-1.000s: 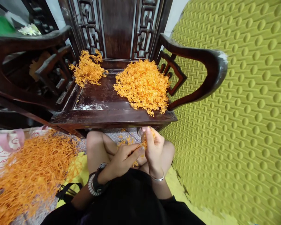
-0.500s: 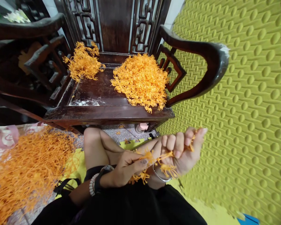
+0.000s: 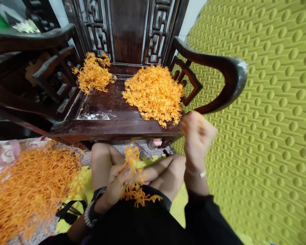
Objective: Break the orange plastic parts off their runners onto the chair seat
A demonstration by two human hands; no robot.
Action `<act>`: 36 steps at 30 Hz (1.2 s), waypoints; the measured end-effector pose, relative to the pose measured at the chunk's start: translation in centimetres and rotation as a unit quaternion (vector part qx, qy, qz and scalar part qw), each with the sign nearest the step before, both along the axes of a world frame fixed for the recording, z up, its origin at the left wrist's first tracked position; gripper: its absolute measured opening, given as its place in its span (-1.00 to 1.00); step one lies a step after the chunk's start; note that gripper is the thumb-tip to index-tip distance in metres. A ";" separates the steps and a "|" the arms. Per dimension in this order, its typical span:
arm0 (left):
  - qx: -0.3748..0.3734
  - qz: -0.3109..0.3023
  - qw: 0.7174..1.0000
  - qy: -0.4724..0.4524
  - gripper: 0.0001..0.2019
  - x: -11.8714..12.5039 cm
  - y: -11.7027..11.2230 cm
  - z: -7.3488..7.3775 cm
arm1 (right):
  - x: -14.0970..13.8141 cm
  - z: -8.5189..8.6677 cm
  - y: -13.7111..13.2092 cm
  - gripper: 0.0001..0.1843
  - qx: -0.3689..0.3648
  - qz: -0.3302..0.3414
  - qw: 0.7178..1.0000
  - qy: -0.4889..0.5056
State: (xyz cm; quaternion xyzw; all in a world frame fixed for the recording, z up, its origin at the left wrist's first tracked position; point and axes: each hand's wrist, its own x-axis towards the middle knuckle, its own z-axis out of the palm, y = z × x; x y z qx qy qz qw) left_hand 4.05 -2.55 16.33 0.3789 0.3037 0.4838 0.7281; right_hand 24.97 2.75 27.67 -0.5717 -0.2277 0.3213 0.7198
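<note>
My left hand [image 3: 118, 180] is closed on a bunch of branching orange plastic flower pieces [image 3: 132, 156], held over my crossed legs. Some of the bunch sticks up above the fingers and more hangs below them. My right hand [image 3: 199, 136] is raised by the chair's front right corner, curled into a fist and blurred by motion. A trace of orange shows at its fingers; the rest of what it holds is hidden. Just beyond it, a large heap of small orange pieces [image 3: 155, 92] lies on the seat of the dark wooden chair [image 3: 112, 126].
A smaller orange clump [image 3: 94, 73] sits at the seat's back left. On the floor at left, a big tangle of orange strands [image 3: 33, 180] lies by a pink-and-white bag [image 3: 5, 153]. The chair's curved armrest [image 3: 234, 78] juts out before a yellow-green bumpy mat [image 3: 270, 153].
My right hand has moved up and away from my left, toward the seat's right corner, and closed into a fist. My left hand has shifted left with its bunch.
</note>
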 end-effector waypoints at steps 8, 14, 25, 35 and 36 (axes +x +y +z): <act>0.033 0.097 0.985 0.141 -0.54 -2.2 0.4 -1.8 | 8.6 -5.6 21.7 -0.83 -0.134 0.040 0.795 -0.591; -0.006 0.159 0.963 0.218 -0.66 -5.0 0.2 -2.7 | 8.7 -7.5 19.3 -0.62 -0.055 -0.014 0.778 -0.625; 0.040 0.176 0.943 0.281 -0.63 -6.0 1.5 -3.0 | 9.6 -8.6 18.1 -0.70 -0.025 0.012 0.739 -0.674; -0.003 0.204 0.953 0.225 -0.55 -6.5 1.4 -3.7 | 3.4 -15.9 4.6 -0.57 -0.249 0.117 0.746 -0.606; -0.006 0.204 0.955 0.216 -0.55 -6.5 1.6 -3.6 | 2.3 -18.2 2.8 -0.63 -0.283 0.188 0.728 -0.596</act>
